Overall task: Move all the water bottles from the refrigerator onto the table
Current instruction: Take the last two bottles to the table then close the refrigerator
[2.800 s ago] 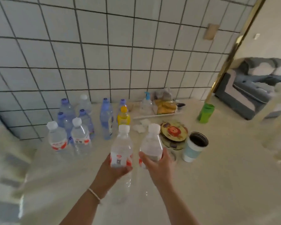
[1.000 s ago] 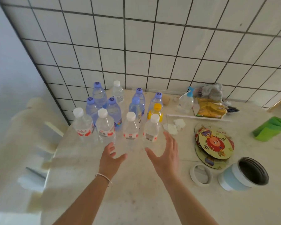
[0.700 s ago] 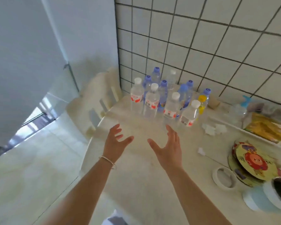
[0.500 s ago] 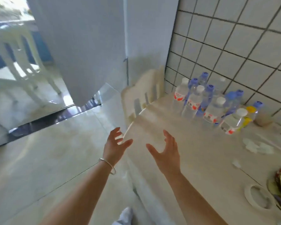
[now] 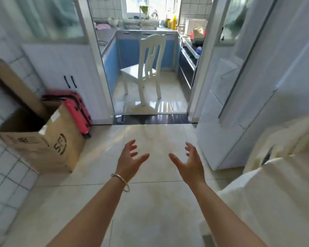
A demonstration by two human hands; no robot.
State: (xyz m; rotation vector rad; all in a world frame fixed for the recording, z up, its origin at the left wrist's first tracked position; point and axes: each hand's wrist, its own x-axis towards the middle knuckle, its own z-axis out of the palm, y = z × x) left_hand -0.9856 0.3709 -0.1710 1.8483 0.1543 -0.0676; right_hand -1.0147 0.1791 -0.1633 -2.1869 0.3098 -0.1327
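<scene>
No water bottle shows in the head view now. My left hand (image 5: pixel 130 161), with a bangle on its wrist, and my right hand (image 5: pixel 189 163) are held out side by side above the tiled floor. Both have spread fingers and hold nothing. The cream table's edge (image 5: pixel 275 202) is at the lower right, with a cream chair back (image 5: pixel 289 138) beside it. Tall white panels (image 5: pixel 257 86) stand at the right; I cannot tell whether they are the refrigerator.
An open cardboard box (image 5: pixel 43 139) and a pink suitcase (image 5: pixel 77 111) stand at the left by a white cabinet (image 5: pixel 61 72). Straight ahead a doorway with a dark threshold (image 5: pixel 150 120) leads into a kitchen, where a white chair (image 5: pixel 146 68) stands.
Both hands set two bottles down among the others on the table and let go. The view then swung left, away from the table, to face the kitchen doorway.
</scene>
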